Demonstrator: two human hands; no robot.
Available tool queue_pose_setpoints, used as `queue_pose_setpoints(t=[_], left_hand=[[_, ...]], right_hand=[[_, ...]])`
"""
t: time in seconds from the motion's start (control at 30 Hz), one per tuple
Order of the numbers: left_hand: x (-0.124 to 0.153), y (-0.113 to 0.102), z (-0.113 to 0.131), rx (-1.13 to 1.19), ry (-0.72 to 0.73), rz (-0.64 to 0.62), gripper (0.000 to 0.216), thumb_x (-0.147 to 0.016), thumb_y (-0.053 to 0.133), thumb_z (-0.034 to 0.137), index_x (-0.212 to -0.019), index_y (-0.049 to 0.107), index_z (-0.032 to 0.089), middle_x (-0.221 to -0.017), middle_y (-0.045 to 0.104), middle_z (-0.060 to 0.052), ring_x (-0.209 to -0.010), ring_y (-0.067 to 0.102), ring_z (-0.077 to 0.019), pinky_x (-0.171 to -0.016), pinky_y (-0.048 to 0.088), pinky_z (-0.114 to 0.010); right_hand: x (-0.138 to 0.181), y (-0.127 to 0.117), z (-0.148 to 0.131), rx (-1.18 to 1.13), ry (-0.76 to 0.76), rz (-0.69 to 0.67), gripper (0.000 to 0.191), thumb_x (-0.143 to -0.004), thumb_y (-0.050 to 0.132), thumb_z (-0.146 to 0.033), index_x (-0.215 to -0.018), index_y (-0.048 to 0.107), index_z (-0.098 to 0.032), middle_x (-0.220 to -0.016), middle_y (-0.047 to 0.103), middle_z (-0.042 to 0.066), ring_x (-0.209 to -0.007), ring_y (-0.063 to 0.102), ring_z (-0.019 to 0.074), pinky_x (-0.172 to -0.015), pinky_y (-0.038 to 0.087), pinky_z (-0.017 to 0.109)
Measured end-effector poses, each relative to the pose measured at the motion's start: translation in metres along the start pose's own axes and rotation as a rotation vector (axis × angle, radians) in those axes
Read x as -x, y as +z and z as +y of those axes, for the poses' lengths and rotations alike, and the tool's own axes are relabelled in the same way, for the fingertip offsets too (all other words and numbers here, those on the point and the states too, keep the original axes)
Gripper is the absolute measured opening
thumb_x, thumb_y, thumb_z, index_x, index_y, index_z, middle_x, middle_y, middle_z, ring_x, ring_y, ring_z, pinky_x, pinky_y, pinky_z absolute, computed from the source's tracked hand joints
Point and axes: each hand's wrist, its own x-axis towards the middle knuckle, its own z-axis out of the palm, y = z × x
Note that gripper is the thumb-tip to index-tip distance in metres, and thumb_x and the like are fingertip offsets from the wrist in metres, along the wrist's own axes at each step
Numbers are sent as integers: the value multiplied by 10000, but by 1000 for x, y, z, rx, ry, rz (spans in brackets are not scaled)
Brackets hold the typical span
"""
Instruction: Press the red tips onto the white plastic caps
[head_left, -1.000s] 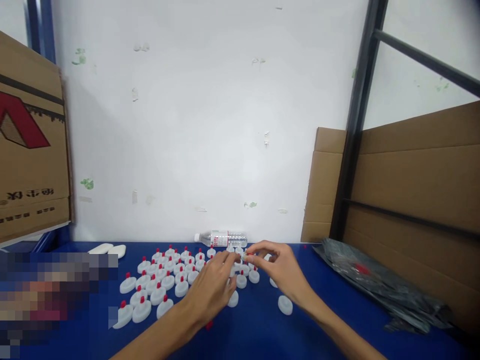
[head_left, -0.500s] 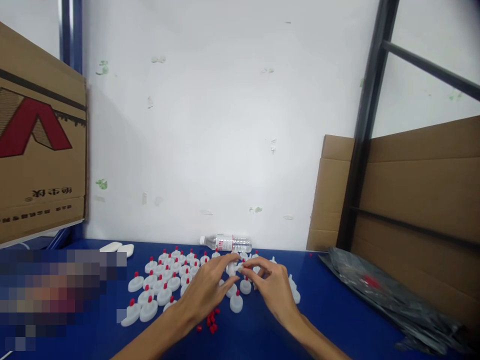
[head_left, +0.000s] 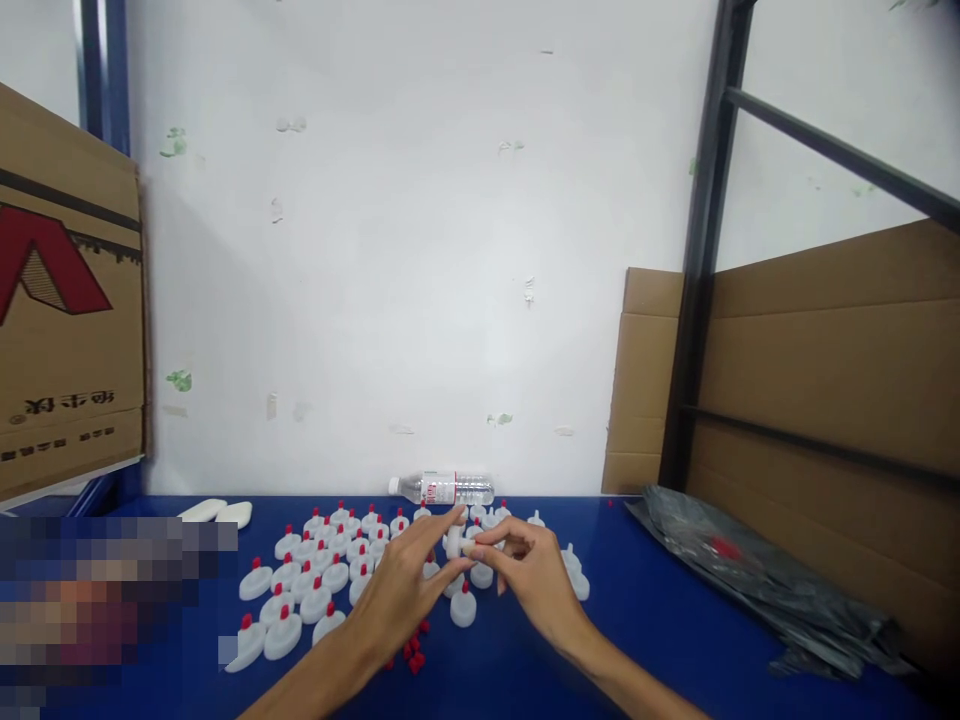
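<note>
Hands [head_left: 405, 570] [head_left: 534, 580] drawn nearer, pinching round cap [head_left: 454, 541] (plastic).

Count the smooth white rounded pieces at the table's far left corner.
2. The left piece lies near the back edge of the blue table; the right piece is close beside it. The pixelated patch in front may hide more.

- The left hand [head_left: 401, 580] holds a white cap [head_left: 454, 542]; the right hand [head_left: 536, 580] pinches at its tip.
- Many red-topped white caps [head_left: 283, 637] stand on the left.
- A bottle [head_left: 441, 488] lies far, beside the wall [head_left: 420, 250].
</note>
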Motion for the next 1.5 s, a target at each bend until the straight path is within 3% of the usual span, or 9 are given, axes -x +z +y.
queue_pose_setpoints(t=[0.13, 0.3, 0.47, 0.7, 0.87, 1.0, 1.1, 1.23, 1.5], left_hand=[[1, -2, 0, 9, -50, -68, 429, -876, 653, 431, -1264, 615, 252, -1155, 723, -60, -1050, 678, -238, -905, 563, -389], [-4, -12, 16, 80, -139, -125, 382, -864, 656, 470, -1173, 685, 248, -941, 755, -33, -814, 689, -202, -771, 566, -336], [-6, -16, 24, 157, -213, -180, 384, -865, 641, 506, -1145, 705, 251, -943, 748, -29, -823, 666, -196, -780, 526, -317], [-12, -20, 24, 122, -165, -220, 386, -855, 671, 473, -1164, 680, 242, -910, 736, -18, -814, 659, -191, -756, 513, -314], [-22, -36, 6, -142, 101, -76, 284, -979, 487, 318, -1198, 633, 211, -1071, 716, -66, -991, 652, -209, -852, 513, -340], [-23, -51, -19, -355, 92, 50, 308, -986, 377, 188, -1195, 604, 187, -1001, 709, -76, -899, 666, -188, -721, 519, -293], [-23, -55, -31, -405, 65, 71, 277, -972, 376, 156, -1125, 605, 185, -951, 701, -59, -856, 662, -174, -655, 498, -263], [-21, -54, -35, -417, 139, 63, 234, -945, 394, 122, -1026, 604, 186, -871, 677, -39, -780, 636, -164, -585, 451, -249], [-17, -53, -31, -419, 158, 14, 228, -892, 405, 97, -946, 610, 180, -804, 643, -38, -771, 597, -184, -578, 394, -271]], right_hand=[[3, 1, -1, 1, 4, -9, 289, -760, 770, -454, -744, 723, -170, -534, 621, -18, -425, 525, 109, -473, 378, 232], [0, 2, 3, -166, 32, -51, 339, -666, 834, -464, -694, 686, -160, -635, 680, 5, -426, 544, 99, -451, 391, 221], [-2, 1, 2, -247, 78, -112, 359, -630, 863, -441, -678, 654, -153, -573, 651, -6, -408, 536, 93, -419, 364, 203], [-2, -2, 0, -202, 62, -157, 343, -674, 836, -442, -701, 653, -152, -615, 669, 3, -443, 551, 98, -447, 393, 210], [-20, -11, -14, 118, -80, -96, 279, -810, 719, -458, -859, 716, -184, -665, 692, 5, -534, 602, 135, -537, 461, 245], [-56, -18, -23, 529, -172, -121, 263, -928, 559, -414, -969, 726, -216, -946, 746, 22, -640, 651, 136, -603, 479, 248], [-85, -12, -18, 641, -155, -207, 217, -906, 583, -371, -932, 744, -226, -908, 754, 1, -603, 655, 129, -629, 476, 251], [-111, 10, -1, 792, -137, -308, 102, -825, 683, -301, -881, 760, -265, -868, 761, -20, -735, 691, 157, -678, 459, 245], [-126, 42, 20, 980, -53, -479, 154, -785, 745, -349, -851, 737, -210, -812, 743, -1, -773, 680, 167, -734, 495, 299]])
